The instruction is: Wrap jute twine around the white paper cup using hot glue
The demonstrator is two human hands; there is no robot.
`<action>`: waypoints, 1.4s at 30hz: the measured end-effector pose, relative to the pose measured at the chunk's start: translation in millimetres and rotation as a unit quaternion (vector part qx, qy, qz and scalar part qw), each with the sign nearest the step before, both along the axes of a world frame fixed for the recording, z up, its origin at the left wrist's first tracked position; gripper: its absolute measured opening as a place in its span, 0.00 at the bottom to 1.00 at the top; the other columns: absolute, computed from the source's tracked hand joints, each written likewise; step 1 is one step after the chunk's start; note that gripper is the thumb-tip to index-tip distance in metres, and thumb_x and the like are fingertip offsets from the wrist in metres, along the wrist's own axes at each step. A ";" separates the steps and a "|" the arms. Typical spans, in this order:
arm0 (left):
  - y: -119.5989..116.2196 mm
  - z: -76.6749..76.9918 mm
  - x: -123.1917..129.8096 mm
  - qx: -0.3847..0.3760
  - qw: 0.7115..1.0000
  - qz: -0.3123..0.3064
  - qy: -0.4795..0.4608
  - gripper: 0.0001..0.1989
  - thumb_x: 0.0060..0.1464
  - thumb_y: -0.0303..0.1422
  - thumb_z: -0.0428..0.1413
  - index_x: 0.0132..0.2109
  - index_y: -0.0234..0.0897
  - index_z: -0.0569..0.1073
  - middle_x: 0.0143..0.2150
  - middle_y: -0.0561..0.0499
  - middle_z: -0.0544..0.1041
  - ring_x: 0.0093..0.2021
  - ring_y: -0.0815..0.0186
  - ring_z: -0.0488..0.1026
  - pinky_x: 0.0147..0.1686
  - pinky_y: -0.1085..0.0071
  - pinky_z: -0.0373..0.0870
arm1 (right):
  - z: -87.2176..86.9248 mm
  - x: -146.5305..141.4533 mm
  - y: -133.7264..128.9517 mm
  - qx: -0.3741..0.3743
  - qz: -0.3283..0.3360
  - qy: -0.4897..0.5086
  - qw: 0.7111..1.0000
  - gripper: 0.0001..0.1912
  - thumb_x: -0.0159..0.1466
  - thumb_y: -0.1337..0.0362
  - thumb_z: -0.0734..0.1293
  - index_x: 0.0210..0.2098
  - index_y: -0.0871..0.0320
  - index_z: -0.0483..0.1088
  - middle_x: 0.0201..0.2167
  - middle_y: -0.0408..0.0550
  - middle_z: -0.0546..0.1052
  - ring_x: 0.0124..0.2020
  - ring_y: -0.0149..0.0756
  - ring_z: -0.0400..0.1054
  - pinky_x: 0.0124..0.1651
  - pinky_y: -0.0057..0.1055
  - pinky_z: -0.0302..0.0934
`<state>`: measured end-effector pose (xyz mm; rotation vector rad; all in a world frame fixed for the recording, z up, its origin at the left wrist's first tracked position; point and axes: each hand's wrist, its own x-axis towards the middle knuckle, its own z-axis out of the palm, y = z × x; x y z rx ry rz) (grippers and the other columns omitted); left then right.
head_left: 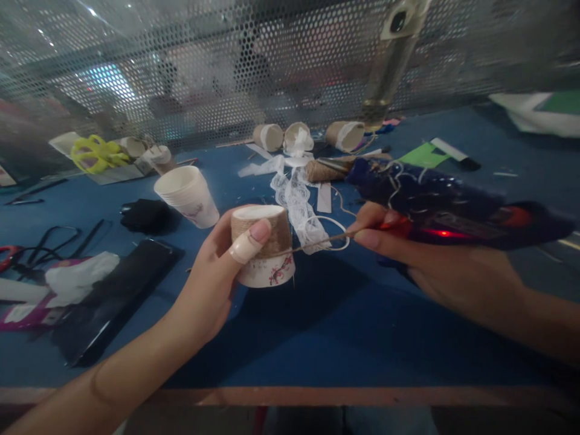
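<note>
Over the blue worktop (344, 356), toward its front edge, holds the nearly upright cup (265, 275) in the curled left hand (215, 275) and stretches twine (324, 241) rightward from it to the pinched right hand (435, 266), also gripping the glue gun (444, 196).

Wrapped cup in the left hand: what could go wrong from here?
The twine strand spans from the wrapped cup to the right hand; if it slackens, the wraps might loosen.

That strand crosses over the lace, so it could snag there.

The glue gun shows a red light; if hot, it might burn the right hand beside it.
</note>
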<state>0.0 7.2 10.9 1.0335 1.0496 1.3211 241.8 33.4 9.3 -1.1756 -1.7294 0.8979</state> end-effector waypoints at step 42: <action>-2.7 -4.3 -2.0 -0.017 0.989 -0.120 -0.084 0.21 0.51 0.50 0.66 0.48 0.44 0.82 0.44 0.52 0.84 0.44 0.63 0.80 0.45 0.68 0.77 | -3.0 -7.3 -1.2 -0.096 -0.045 0.032 0.994 0.23 0.51 0.38 0.74 0.33 0.50 0.80 0.32 0.42 0.79 0.34 0.38 0.70 0.48 0.38 0.66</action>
